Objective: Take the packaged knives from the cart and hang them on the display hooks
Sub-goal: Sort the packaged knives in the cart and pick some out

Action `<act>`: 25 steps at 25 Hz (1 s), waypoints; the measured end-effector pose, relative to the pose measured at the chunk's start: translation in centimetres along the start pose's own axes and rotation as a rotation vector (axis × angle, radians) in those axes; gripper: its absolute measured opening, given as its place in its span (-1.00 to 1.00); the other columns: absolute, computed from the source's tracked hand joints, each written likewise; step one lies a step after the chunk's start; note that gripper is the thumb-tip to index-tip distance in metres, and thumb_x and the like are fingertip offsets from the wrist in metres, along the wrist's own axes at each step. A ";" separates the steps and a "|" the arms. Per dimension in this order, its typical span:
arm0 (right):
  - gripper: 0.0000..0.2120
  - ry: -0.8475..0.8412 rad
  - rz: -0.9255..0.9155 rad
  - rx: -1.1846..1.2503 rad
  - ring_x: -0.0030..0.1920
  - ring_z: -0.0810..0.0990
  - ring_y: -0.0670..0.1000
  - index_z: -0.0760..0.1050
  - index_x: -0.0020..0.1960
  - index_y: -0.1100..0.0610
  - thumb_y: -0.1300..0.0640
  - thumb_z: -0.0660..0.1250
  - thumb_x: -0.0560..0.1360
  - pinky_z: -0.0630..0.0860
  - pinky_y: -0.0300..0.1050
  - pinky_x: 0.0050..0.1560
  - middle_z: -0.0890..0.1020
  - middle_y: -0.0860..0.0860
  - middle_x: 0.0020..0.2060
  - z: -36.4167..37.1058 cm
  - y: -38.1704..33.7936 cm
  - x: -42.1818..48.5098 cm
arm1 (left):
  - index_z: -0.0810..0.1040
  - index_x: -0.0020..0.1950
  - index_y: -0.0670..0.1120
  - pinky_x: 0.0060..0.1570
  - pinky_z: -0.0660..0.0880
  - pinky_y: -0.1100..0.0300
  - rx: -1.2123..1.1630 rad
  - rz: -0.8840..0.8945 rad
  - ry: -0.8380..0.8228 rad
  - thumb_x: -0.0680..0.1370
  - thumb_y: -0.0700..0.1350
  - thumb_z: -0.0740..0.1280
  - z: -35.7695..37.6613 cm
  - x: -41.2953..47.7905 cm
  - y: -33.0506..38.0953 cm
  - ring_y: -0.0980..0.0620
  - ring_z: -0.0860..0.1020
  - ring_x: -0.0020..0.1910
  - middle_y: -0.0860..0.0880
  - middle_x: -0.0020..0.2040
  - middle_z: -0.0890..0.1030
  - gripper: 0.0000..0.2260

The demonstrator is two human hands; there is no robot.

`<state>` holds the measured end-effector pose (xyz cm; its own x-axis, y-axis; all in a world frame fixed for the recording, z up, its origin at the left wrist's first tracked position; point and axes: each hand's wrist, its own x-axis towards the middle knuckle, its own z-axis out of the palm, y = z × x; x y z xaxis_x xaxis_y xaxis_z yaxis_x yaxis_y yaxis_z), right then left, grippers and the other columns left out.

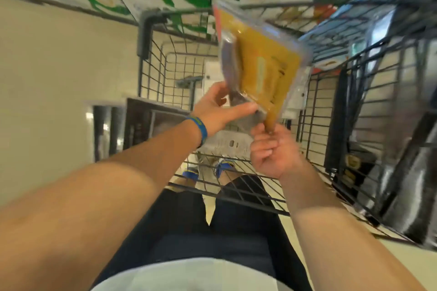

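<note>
1. Fingers point(243, 110) of the left hand point(217, 111) are curled round the lower left edge of the packaged knife point(264, 66). The hand grips it there, with a blue wristband point(199, 127) at the wrist.
2. At about 4 o'clock from it, the right hand point(274, 151) is closed tight, its fingertips point(268, 131) pinching the pack's bottom corner.
3. The yellow, clear-fronted pack stands up toward 12 o'clock from both hands. It is lifted above the wire cart point(236, 197) and touches nothing else that I can make out.
4. A white pack point(227, 145) lies in the cart at 6 o'clock below the left hand, so more stock seems to be waiting.
5. No display hooks are in view, and blur hides the pack's hang hole. My reading is that this is the lift-and-carry step, early in the job.
6. Risks, as I judge them:
   - Both grips sit at the low end, so the tall upper part could tip or twist out, most likely when one hand lets go.
   - The slick plastic may slide through the right hand's small corner pinch.
   - Swinging it toward 1 o'clock could catch the cart's side wires point(331, 92).
   - The pack may need turning before its hole meets a hook, which invites a fumble.
</note>
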<state>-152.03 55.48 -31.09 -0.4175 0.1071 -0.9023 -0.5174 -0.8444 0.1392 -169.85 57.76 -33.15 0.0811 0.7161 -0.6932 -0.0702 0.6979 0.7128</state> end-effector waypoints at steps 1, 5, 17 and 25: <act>-0.61 -0.010 0.009 -0.051 -0.63 0.47 -0.19 0.63 -0.30 0.06 -0.22 0.30 0.46 0.36 -0.34 -0.65 0.47 -0.11 -0.61 1.2 0.5 -0.7 | 0.53 0.25 -0.01 0.19 0.54 0.16 0.032 0.069 0.027 0.15 0.20 0.62 -0.5 -1.2 1.3 0.12 0.60 0.17 0.05 0.16 0.66 -0.26; -0.41 0.339 -0.209 -0.469 -0.34 0.68 0.00 0.60 0.04 0.12 -0.36 0.08 0.62 0.52 -0.25 -0.39 0.69 -0.01 -0.27 5.9 1.9 -3.6 | 0.58 0.08 0.10 0.03 0.60 0.21 0.191 0.200 0.135 0.27 0.13 0.62 -2.6 -5.9 5.6 0.13 0.66 0.00 0.09 -0.01 0.70 -0.54; -0.04 0.462 -0.974 -1.038 0.24 0.47 -0.20 0.06 0.65 -0.09 -0.21 0.52 0.44 0.43 -0.22 0.24 0.47 -0.23 0.30 10.1 4.6 -11.0 | 0.57 0.26 -0.15 0.03 0.54 0.23 0.187 0.360 0.149 0.61 -0.04 0.36 -1.4 -11.5 15.0 0.06 0.63 0.01 -0.03 0.04 0.67 -0.71; -0.57 0.298 -1.178 -0.877 -0.05 0.75 -0.02 0.65 0.02 -0.01 -0.21 0.62 0.28 0.70 -0.06 -0.06 0.77 -0.09 -0.11 8.2 1.8 -19.2 | 0.55 0.26 -0.07 -0.01 0.64 -0.07 -0.286 0.251 -0.104 0.59 0.08 0.34 3.2 -15.9 19.7 -0.09 0.68 0.05 -0.08 0.11 0.70 -0.68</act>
<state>-151.04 56.22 -10.14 0.1284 0.9150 -0.3825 0.2056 -0.4018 -0.8923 -169.37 60.10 -7.78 0.1257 0.8701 -0.4765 -0.3740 0.4864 0.7896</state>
